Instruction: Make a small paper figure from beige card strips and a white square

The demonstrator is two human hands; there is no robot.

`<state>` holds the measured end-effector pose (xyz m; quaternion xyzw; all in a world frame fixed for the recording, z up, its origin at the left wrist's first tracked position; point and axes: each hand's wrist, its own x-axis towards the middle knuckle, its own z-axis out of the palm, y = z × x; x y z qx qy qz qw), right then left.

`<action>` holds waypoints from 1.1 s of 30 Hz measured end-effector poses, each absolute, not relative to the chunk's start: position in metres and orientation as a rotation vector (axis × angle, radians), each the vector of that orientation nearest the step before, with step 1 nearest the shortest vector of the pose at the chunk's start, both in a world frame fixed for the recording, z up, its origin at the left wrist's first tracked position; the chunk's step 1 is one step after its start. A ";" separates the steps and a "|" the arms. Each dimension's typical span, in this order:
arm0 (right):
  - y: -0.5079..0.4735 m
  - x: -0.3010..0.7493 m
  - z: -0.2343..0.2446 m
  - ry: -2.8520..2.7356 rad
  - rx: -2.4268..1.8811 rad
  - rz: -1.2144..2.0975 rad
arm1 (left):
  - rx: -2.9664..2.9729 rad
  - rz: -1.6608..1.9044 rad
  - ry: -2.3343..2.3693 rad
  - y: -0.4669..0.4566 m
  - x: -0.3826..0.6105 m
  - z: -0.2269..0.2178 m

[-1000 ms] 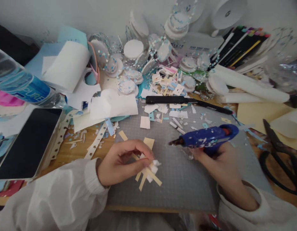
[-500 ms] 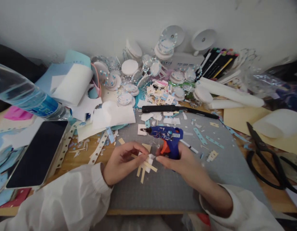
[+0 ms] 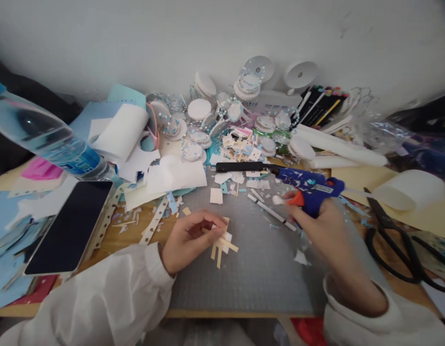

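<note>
Near the middle of the grey cutting mat (image 3: pixel 258 278), my left hand (image 3: pixel 191 240) is closed in a pinch on a small paper piece with cream strips (image 3: pixel 219 254). The strips stick out toward me, and a white block-like bit (image 3: pixel 228 241) shows among them. My fingers cover part of this piece. Over the mat's right side, my right hand (image 3: pixel 327 230) grips a blue glue gun (image 3: pixel 307 186) by its handle, nozzle pointing left. A small white bit (image 3: pixel 278 199) shows at its fingertips, by the orange trigger (image 3: pixel 295 198).
A black pen-like tool (image 3: pixel 240 166) lies behind the hands, with paper scraps around it. Scissors (image 3: pixel 391 235) lie right; a phone (image 3: pixel 71 228) and a water bottle (image 3: pixel 60 142) are left. White round decorated pieces (image 3: pixel 199 109) crowd the wall side.
My right hand has moved right with the glue gun, away from the left hand. My left hand keeps its hold on the paper piece. The view has shifted slightly.
</note>
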<state>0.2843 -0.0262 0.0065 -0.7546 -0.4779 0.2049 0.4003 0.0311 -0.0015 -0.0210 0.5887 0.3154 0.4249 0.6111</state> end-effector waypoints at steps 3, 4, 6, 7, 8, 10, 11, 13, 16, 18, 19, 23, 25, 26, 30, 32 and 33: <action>-0.020 0.309 0.007 -1.372 -1.978 0.157 | 1.322 0.986 0.757 -0.001 0.032 -0.026; -0.019 0.313 0.006 -1.435 -1.975 0.109 | 1.310 0.977 0.768 -0.001 0.032 -0.027; -0.018 0.315 0.007 -1.497 -1.990 0.056 | 1.307 0.965 0.781 -0.001 0.032 -0.029; -0.018 0.314 0.008 -1.467 -2.010 0.060 | 1.315 0.965 0.785 -0.001 0.032 -0.029; -0.018 0.310 0.009 -1.422 -2.030 0.071 | 1.328 0.970 0.786 0.000 0.031 -0.029; -0.017 0.301 0.011 -1.340 -2.048 0.102 | 1.360 0.988 0.788 0.001 0.031 -0.028; -0.017 0.295 0.011 -1.316 -2.032 0.135 | 1.377 1.000 0.785 0.001 0.031 -0.027; -0.017 0.284 0.009 -1.304 -1.968 0.228 | 1.426 1.027 0.781 0.002 0.030 -0.024; -0.020 0.271 0.000 -1.339 -1.865 0.325 | 1.530 1.050 0.783 0.003 0.028 -0.019; -0.024 0.267 -0.005 -1.414 -1.809 0.374 | 1.592 1.042 0.777 0.002 0.027 -0.016; -0.026 0.266 -0.007 -1.457 -1.776 0.395 | 1.617 1.038 0.767 0.001 0.027 -0.014; -0.029 0.264 -0.008 -1.563 -1.663 0.449 | 1.695 1.011 0.758 -0.001 0.026 -0.011; -0.030 0.265 -0.007 -1.613 -1.619 0.468 | 1.711 0.996 0.767 -0.001 0.026 -0.011; -0.031 0.265 -0.007 -1.630 -1.602 0.482 | 1.715 0.993 0.771 -0.001 0.027 -0.011; -0.034 0.268 -0.012 -1.648 -1.553 0.525 | 1.740 1.005 0.762 0.000 0.029 -0.010; -0.035 0.269 -0.014 -1.677 -1.521 0.525 | 1.743 1.006 0.745 -0.001 0.029 -0.011; -0.035 0.270 -0.015 -1.689 -1.513 0.519 | 1.736 1.000 0.734 -0.001 0.029 -0.011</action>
